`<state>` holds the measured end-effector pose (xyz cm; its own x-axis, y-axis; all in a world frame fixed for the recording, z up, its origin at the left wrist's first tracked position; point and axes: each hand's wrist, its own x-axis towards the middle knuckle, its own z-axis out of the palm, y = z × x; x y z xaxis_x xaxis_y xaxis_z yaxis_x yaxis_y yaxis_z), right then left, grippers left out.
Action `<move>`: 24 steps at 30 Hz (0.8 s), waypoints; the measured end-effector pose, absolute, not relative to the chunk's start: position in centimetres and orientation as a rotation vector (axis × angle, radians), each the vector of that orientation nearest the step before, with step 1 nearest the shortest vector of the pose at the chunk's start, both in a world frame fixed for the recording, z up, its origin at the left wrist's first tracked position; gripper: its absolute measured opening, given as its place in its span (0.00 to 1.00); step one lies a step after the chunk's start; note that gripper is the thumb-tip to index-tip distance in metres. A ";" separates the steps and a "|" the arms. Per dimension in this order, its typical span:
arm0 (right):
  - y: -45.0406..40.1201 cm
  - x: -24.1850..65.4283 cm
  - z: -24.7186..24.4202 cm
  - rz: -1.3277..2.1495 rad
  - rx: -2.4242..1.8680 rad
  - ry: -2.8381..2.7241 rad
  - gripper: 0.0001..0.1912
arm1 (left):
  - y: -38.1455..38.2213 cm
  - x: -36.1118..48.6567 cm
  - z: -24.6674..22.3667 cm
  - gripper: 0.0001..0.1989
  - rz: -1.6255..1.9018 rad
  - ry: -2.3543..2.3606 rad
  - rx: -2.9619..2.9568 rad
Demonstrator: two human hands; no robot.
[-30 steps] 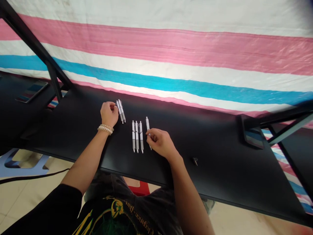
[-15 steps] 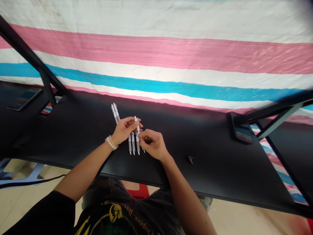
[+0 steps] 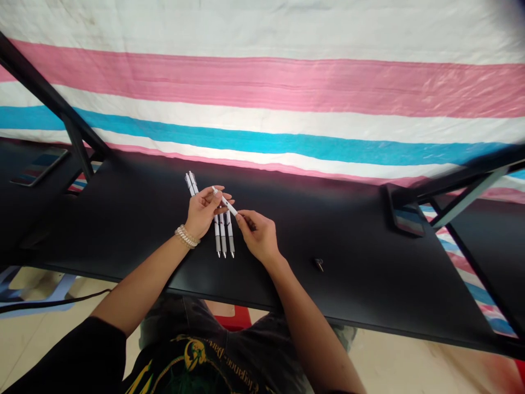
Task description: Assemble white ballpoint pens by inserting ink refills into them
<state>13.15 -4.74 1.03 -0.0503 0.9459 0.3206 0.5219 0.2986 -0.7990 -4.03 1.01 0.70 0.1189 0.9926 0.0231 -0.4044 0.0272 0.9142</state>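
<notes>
I see the left grip (image 3: 203,212) partly open, with its thumb and fingers holding one white pen (image 3: 225,201), which goes slanted from there toward 4 o'clock. The right grip (image 3: 257,236) pinches the lower end of this pen with its fingertips, so the pen lies at 10 o'clock of that grip. On the black bench (image 3: 348,290), three pens (image 3: 222,236) lie side by side at 4 o'clock of the left grip, and two more pens (image 3: 191,183) lie close together at its 11 o'clock.
</notes>
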 end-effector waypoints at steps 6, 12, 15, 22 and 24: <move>-4.7 12.9 0.8 0.746 -1.256 -1.639 0.16 | 1.4 -4.2 0.2 0.19 1.387 0.847 0.880; -4.5 12.7 1.0 0.531 -1.226 -1.539 0.11 | 1.7 -4.1 -0.1 0.18 1.403 0.881 0.845; -4.5 12.7 1.1 0.614 -1.232 -1.482 0.11 | 1.8 -4.2 -0.2 0.18 1.413 0.873 0.834; -4.4 12.8 1.0 0.655 -1.230 -1.484 0.11 | 2.0 -4.3 -0.2 0.17 1.411 0.880 0.830; -4.4 12.8 1.0 0.626 -1.225 -1.491 0.07 | 2.0 -4.4 -0.2 0.17 1.410 0.875 0.831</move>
<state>12.75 -4.39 0.97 0.0840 0.9166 0.3908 0.3627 0.3372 -0.8688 -4.35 1.99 -0.23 -0.0244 0.9996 -0.0166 -0.4583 0.0036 0.8888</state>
